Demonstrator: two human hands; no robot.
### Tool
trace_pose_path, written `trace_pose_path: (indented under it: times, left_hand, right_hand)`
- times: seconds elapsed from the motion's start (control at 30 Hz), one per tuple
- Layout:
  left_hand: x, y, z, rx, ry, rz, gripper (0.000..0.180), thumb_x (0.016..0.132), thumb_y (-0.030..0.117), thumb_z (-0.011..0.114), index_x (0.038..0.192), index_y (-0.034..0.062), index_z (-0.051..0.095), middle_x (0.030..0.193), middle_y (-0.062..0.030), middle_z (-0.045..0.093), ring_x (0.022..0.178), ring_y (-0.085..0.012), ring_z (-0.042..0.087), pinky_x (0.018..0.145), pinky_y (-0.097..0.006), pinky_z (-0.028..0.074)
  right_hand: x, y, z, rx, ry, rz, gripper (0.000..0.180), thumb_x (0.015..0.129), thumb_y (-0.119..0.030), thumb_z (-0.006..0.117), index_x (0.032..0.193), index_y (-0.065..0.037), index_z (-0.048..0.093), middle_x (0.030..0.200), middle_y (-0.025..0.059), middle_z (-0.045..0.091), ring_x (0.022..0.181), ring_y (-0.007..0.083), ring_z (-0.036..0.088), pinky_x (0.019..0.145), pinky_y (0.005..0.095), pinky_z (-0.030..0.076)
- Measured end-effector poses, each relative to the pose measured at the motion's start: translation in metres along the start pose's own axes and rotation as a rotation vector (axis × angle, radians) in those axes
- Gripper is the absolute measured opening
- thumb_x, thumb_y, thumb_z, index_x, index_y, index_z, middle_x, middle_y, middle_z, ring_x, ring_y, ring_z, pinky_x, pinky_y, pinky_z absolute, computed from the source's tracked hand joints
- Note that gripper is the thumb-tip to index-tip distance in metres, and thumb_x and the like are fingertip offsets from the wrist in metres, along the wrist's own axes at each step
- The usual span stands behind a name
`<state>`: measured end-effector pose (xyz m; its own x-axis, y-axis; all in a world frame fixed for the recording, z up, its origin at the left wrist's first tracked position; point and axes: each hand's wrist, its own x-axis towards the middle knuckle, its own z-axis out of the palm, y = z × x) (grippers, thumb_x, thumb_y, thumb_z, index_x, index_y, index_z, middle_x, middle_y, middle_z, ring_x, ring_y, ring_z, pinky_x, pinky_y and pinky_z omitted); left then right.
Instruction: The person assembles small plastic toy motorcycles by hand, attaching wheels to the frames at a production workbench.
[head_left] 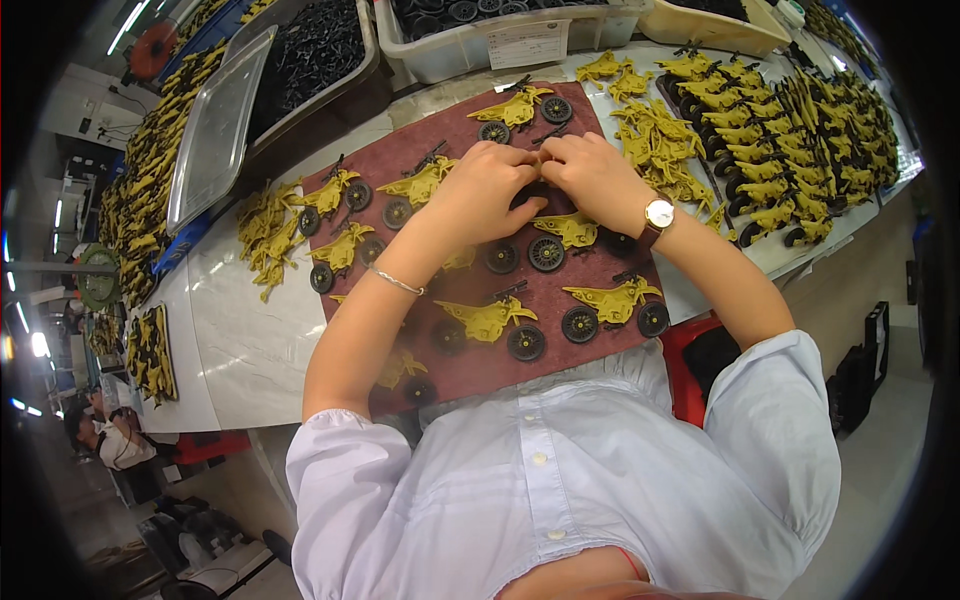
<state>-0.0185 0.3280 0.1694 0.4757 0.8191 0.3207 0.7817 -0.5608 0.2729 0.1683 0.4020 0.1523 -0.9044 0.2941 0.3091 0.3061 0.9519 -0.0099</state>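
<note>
Above the dark red mat (350,150) my left hand (487,192) and my right hand (592,182) meet, fingertips bent and pressed together. Whatever lies between them is hidden by the fingers; black shows just under the fingertips. Rows of yellow toy motorcycle bodies lie around the hands on the mat, many with black spoked wheels. One toy motorcycle (515,108) with two wheels lies just beyond my fingers. Another toy motorcycle (612,303) sits at the near right of the mat. A yellow body (487,320) with a black wheel (526,342) lies nearer to me.
A pile of loose yellow bodies (268,232) lies left of the mat, another pile (665,150) to the right. Motorcycles stand in rows on a tray (790,140) at far right. Bins of black parts (310,65) and wheels (460,12) line the far edge. A person (118,440) sits at left.
</note>
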Motion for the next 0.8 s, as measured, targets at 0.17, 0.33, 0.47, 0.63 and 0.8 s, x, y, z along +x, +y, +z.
trace_pose_path:
  times: [0.17, 0.33, 0.47, 0.63, 0.8]
  left_hand:
    - [0.000, -0.006, 0.007, -0.021, -0.017, 0.011, 0.030, 0.075, 0.019, 0.065, 0.098, 0.0000, 0.066, 0.106, -0.0136, 0.064, 0.096, -0.0277, 0.059, 0.088, -0.039, 0.043]
    - [0.003, -0.018, 0.006, -0.139, 0.011, 0.007, 0.022, 0.076, 0.010, 0.061, 0.094, -0.0011, 0.065, 0.105, -0.0157, 0.064, 0.093, -0.0302, 0.061, 0.084, -0.041, 0.046]
    - [0.004, -0.022, 0.002, -0.124, 0.125, -0.073, 0.019, 0.076, 0.008, 0.063, 0.093, 0.0005, 0.065, 0.099, -0.0131, 0.064, 0.089, -0.0317, 0.059, 0.080, -0.041, 0.046]
    - [0.001, -0.025, 0.002, 0.107, 0.071, -0.280, 0.020, 0.076, 0.018, 0.069, 0.092, 0.0064, 0.067, 0.096, -0.0067, 0.058, 0.097, -0.0248, 0.053, 0.086, -0.037, 0.037]
    - [0.005, -0.033, -0.002, 0.018, 0.033, -0.296, 0.016, 0.076, 0.021, 0.069, 0.082, 0.0070, 0.066, 0.095, -0.0070, 0.058, 0.097, -0.0253, 0.052, 0.085, -0.039, 0.036]
  right_hand:
    - [-0.002, 0.005, 0.009, 0.105, 0.115, 0.021, 0.011, 0.078, -0.012, 0.060, 0.084, -0.003, 0.062, 0.085, 0.0084, 0.060, 0.082, 0.0241, 0.060, 0.070, 0.0368, 0.046]
    - [-0.008, 0.016, -0.022, 0.520, 0.121, 0.175, 0.017, 0.079, -0.013, 0.063, 0.093, -0.003, 0.065, 0.088, 0.0114, 0.064, 0.078, 0.0272, 0.061, 0.071, 0.0371, 0.048]
    - [-0.044, 0.036, -0.041, 0.274, 0.378, 0.407, 0.024, 0.079, -0.016, 0.066, 0.099, -0.004, 0.065, 0.095, 0.0120, 0.063, 0.086, 0.0294, 0.059, 0.078, 0.0369, 0.047]
    - [-0.078, 0.045, -0.043, -0.141, 0.353, 0.580, 0.029, 0.078, -0.017, 0.067, 0.105, -0.004, 0.064, 0.101, 0.0137, 0.061, 0.094, 0.0318, 0.056, 0.082, 0.0386, 0.045]
    - [-0.091, 0.059, -0.035, 0.119, 0.348, 0.710, 0.027, 0.080, -0.014, 0.065, 0.102, 0.001, 0.063, 0.102, 0.0164, 0.061, 0.093, 0.0332, 0.057, 0.083, 0.0397, 0.045]
